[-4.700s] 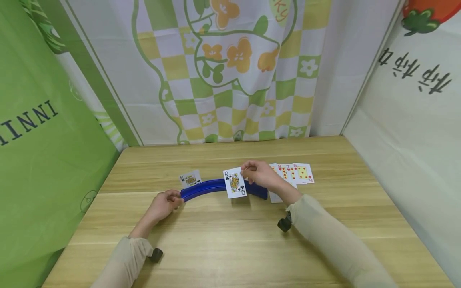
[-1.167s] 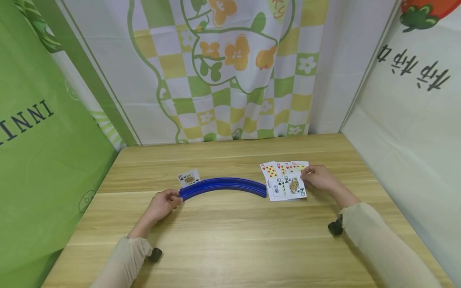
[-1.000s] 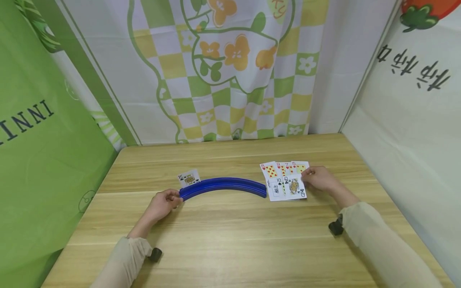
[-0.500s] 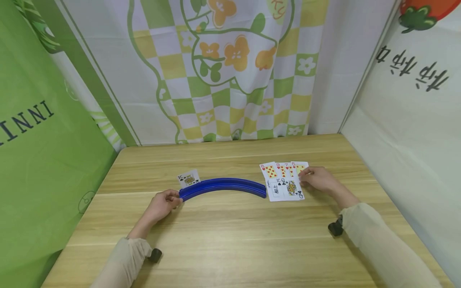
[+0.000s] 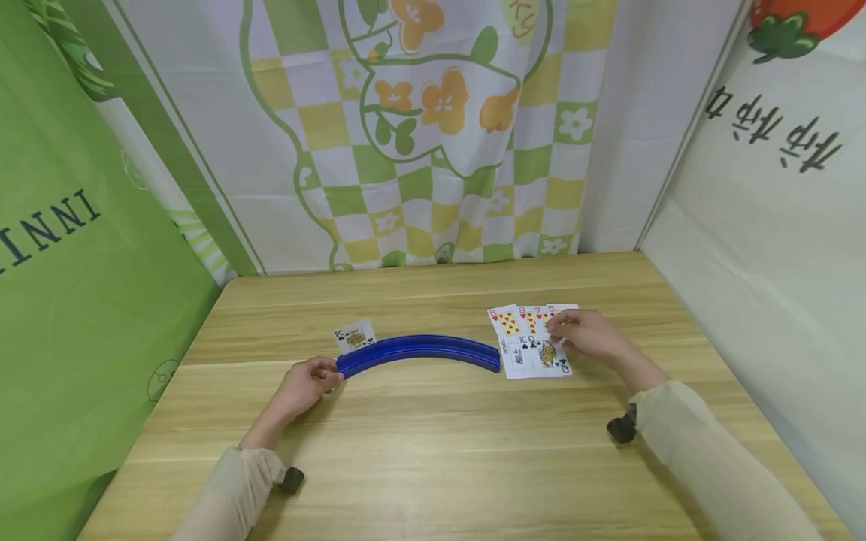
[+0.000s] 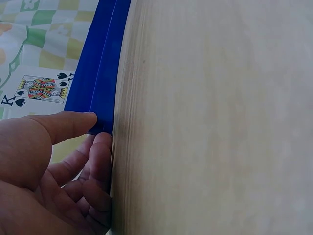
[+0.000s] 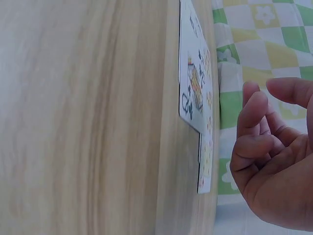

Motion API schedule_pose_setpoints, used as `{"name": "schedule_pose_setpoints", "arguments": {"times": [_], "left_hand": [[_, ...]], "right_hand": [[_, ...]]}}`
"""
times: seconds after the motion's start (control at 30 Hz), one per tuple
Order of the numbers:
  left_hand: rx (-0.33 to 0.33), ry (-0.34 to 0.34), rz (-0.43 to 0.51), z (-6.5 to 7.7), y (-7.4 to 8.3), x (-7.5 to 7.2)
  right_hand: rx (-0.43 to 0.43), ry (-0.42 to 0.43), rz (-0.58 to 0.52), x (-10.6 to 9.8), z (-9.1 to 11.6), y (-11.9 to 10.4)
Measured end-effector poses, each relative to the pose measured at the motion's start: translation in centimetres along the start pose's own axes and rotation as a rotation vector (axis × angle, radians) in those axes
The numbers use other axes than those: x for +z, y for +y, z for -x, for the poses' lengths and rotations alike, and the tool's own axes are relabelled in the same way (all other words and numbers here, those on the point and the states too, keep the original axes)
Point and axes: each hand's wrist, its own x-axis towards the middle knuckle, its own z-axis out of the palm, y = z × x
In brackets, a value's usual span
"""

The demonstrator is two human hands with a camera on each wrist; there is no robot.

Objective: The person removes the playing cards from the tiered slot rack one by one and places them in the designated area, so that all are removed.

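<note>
My left hand [image 5: 304, 387] pinches the left end of a curved blue card holder [image 5: 419, 346]; in the left wrist view the thumb lies on that end with the fingers below. A king of spades [image 6: 39, 88] stands at the holder's left part, its lower portion hidden. My right hand [image 5: 591, 334] hovers over the face-up cards right of the holder. Its thumb and index finger are apart in the right wrist view, nothing between them. Below it the queen of clubs [image 5: 549, 359] lies uppermost in the front row, overlapping a black 10 [image 5: 524, 344].
A joker-like white card [image 5: 517, 361] lies beside the holder's right end. Behind it red cards overlap in a row: an 8 [image 5: 507, 323], a 9, a 7 and a 5, partly covered by my right hand. The wooden table [image 5: 433, 451] meets a patterned curtain [image 5: 446, 188] at the back.
The queen of clubs, earlier held above the holder, now lies on the cards at right. My right hand has let go of it and shifted left and slightly up. My left hand stays put.
</note>
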Motion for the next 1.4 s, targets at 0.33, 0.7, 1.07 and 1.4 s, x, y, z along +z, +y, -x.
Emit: {"name": "schedule_pose_setpoints", "arguments": {"times": [0.33, 0.7, 1.07, 1.4], "left_hand": [[0.005, 0.012, -0.016, 0.1, 0.1, 0.0], [0.006, 0.012, -0.015, 0.1, 0.1, 0.0], [0.002, 0.013, -0.007, 0.1, 0.2, 0.0], [0.003, 0.014, -0.017, 0.0, 0.1, 0.0]], "right_hand": [[-0.065, -0.012, -0.065, 0.9, -0.3, -0.9], [-0.099, -0.031, -0.072, 2.1, -0.2, -3.1], [-0.143, -0.038, -0.103, 3.8, -0.9, -4.8], [-0.196, -0.058, -0.089, 5.4, -1.5, -6.7]]}}
